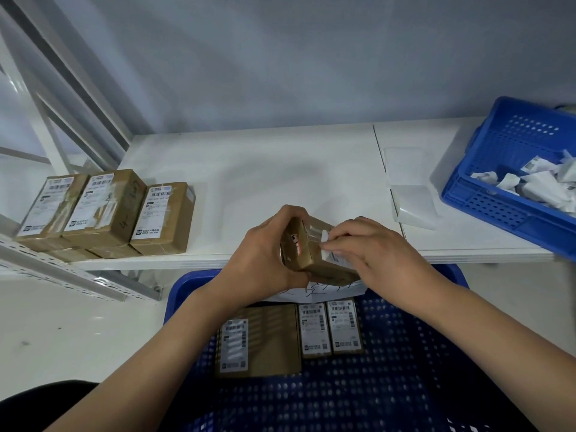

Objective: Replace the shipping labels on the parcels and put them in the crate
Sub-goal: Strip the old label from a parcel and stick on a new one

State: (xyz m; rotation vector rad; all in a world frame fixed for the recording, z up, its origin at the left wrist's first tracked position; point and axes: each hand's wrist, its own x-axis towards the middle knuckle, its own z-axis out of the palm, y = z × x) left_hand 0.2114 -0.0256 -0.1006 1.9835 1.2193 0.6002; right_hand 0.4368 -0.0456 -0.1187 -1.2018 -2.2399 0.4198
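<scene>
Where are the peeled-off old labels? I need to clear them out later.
In the head view, the crumpled labels lie in the blue bin at the far right of the white table, beyond the right hand.

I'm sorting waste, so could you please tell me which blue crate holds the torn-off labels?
The crate at the table's right end: crumpled white labels lie in it. The near crate below the hands holds parcels.

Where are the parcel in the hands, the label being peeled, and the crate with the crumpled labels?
Held parcel (307, 258): head view, on its brown end face.
Peeled label (324, 236): head view, on the lifted white corner.
Crate with crumpled labels (486, 201): head view, on its near blue wall.
</scene>
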